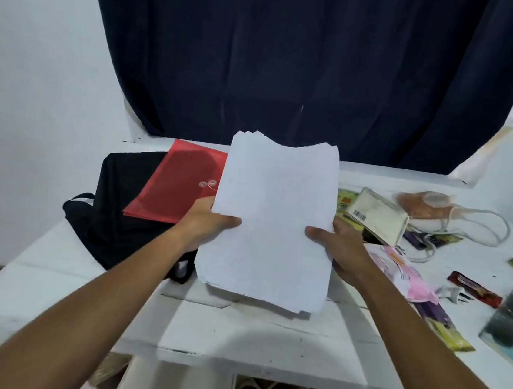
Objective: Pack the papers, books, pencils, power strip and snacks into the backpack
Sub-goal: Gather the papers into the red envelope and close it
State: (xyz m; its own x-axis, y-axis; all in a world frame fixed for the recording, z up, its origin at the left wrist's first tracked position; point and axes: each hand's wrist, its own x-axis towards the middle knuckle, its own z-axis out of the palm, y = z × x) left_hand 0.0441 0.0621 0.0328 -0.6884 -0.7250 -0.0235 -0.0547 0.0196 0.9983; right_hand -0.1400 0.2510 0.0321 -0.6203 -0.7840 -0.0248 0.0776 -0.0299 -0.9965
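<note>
The loose stack of papers point(273, 221), uneven-edged, hangs above the bench point(234, 334), pinched at its sides by the left hand point(211, 224) and right hand point(342, 251), so sheets could slide out and scatter before reaching the black backpack point(114, 211).

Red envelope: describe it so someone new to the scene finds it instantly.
Start at the white table under the dark curtain. On its left end lies the black backpack, and the red envelope lies on top of it, just left of the papers held in both hands. It is the only flat red sheet there, translucent, with a string-and-button clasp.
</note>
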